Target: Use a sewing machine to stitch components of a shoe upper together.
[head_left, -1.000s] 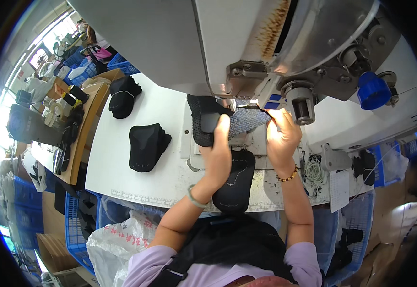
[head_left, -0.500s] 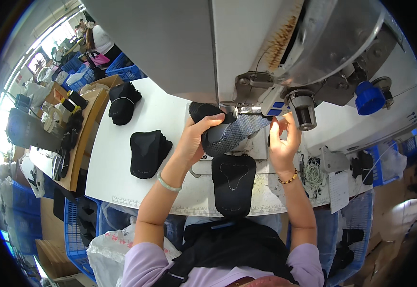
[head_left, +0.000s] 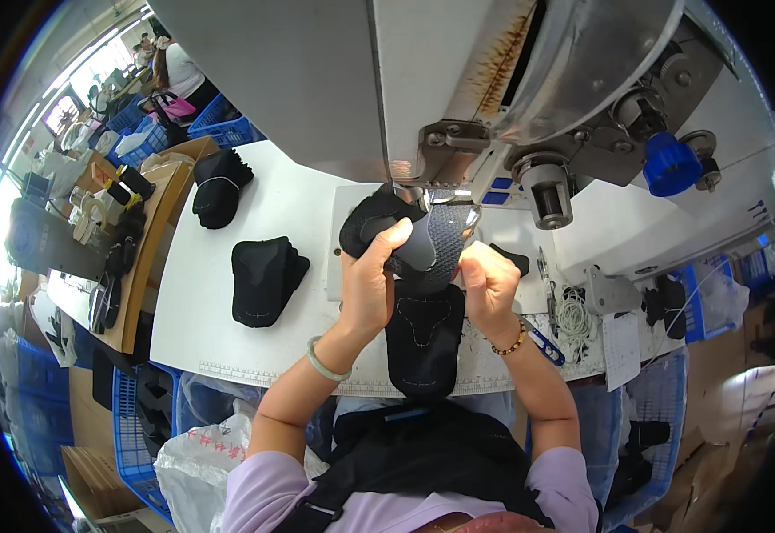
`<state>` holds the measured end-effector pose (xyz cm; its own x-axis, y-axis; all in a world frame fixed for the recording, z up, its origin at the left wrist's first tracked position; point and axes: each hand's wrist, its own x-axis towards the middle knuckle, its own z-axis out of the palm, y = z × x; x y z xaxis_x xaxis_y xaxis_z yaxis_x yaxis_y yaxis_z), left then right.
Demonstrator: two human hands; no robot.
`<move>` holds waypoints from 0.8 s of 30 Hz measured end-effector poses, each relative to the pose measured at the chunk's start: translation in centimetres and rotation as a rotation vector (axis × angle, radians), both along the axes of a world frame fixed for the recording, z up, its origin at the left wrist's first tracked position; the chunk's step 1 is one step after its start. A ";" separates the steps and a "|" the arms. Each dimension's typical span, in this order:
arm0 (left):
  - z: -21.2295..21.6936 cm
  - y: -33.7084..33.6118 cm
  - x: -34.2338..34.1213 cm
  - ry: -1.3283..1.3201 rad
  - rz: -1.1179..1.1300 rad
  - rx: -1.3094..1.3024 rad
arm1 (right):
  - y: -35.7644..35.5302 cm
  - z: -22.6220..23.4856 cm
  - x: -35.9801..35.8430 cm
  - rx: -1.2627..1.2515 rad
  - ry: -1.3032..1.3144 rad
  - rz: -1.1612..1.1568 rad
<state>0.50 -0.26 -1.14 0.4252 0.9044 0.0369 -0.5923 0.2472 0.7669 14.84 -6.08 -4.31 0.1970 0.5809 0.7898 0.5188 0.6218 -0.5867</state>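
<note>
- Left hand [head_left: 371, 284]: closing around a black and grey shoe piece [head_left: 414, 242], thumb lying over the top of it, fingers wrapping under the dark left part; wearing a pale green bangle at the wrist.
- Right hand [head_left: 487, 286]: curling shut at the right edge of the same shoe piece, pinching its lower right corner; exact fingertip contact hiding behind the knuckles; wearing a beaded bracelet.
- Shoe piece: sitting between both hands, raised off the table, lying right under the needle area of the sewing machine [head_left: 512, 98]; grey mesh part facing right, black part facing left.
- Flat black panel with stitched outline [head_left: 423, 338]: lying on the white table [head_left: 227, 266] just below both hands, hanging toward the near edge.
- Stack of black pieces [head_left: 263, 280]: resting on the table, left of the left hand, apart from it.
- Second black stack [head_left: 218, 188]: sitting farther left, near the table's far corner.
- Blue-handled scissors [head_left: 543, 342]: lying right of the right wrist.
</note>
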 end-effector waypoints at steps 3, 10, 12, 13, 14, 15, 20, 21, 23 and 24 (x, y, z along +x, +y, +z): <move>-0.3 -0.9 0.6 -0.021 0.120 0.131 | -0.5 -0.9 -0.2 -0.132 0.085 0.078; 0.1 -1.2 -1.2 0.326 0.165 0.381 | -1.4 0.1 -1.3 -0.360 0.406 0.253; -0.2 -0.6 -3.3 0.465 0.329 0.634 | -1.5 0.9 -1.4 -0.433 0.460 0.271; -1.3 0.8 -4.1 0.527 0.606 0.961 | -1.6 1.0 -1.3 -0.452 0.478 0.280; -1.4 1.8 -4.7 0.570 0.890 1.302 | -1.6 1.2 -1.2 -0.458 0.492 0.291; -1.4 1.9 -5.2 0.609 0.899 1.495 | -1.5 0.9 -1.2 -0.437 0.506 0.321; -1.1 1.4 -4.2 0.887 0.733 1.827 | -1.6 1.6 -1.6 -0.476 0.632 0.362; -1.0 1.5 -3.9 0.862 0.723 1.808 | -1.6 1.4 -1.5 -0.470 0.631 0.372; -0.8 1.8 -3.7 0.830 0.712 1.792 | -1.6 1.2 -1.5 -0.459 0.628 0.377; -0.8 2.0 -3.6 0.856 0.717 1.819 | -1.6 1.2 -1.7 -0.464 0.631 0.368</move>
<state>-3.15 1.70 -1.91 0.4928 0.0650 0.8677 0.3127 -0.9438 -0.1068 13.13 -7.69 -3.11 0.2547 0.9306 0.2631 -0.1763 0.3122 -0.9335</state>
